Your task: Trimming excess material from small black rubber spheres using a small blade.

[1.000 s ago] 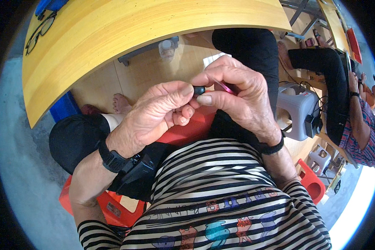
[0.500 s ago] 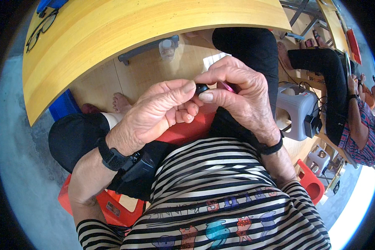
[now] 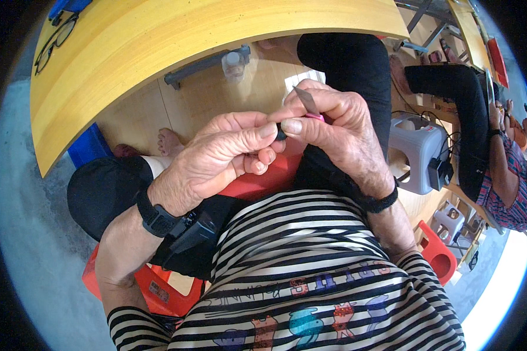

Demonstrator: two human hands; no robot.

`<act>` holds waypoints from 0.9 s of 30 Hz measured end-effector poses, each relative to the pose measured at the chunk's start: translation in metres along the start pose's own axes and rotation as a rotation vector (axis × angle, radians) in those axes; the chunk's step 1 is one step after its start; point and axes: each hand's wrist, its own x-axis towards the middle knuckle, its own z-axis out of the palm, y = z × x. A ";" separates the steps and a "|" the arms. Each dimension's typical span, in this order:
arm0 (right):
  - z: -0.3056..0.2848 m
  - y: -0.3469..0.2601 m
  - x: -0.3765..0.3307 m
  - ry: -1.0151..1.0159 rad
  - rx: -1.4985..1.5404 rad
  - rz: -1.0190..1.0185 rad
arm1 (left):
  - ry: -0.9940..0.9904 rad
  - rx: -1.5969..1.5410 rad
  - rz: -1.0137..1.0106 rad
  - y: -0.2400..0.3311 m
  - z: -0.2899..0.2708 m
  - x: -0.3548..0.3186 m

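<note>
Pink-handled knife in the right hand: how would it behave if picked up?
Probably light: what shows of the knife is small. Its blade looks thin and metallic, so likely fairly stiff, though it might flex sideways. The handle is mostly hidden by the right hand; can't judge rolling.

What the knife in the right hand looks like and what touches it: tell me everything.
The knife has a flat, grey, metal-looking blade, bare, with a slanted tip. At its base is a pink, plastic-looking part; the right hand holds it and hides the rest. The blade points up and left in front of the fingers, apart from the black piece.
</note>
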 end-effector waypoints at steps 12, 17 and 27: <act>-0.004 0.003 -0.005 0.083 -0.100 0.054 | 0.010 0.020 0.011 0.000 0.003 0.000; -0.013 -0.002 -0.019 0.161 -0.216 -0.017 | 0.048 0.044 0.021 0.001 0.007 -0.002; -0.005 -0.002 -0.039 0.094 -0.463 -0.104 | 0.056 0.039 0.027 0.002 0.009 -0.002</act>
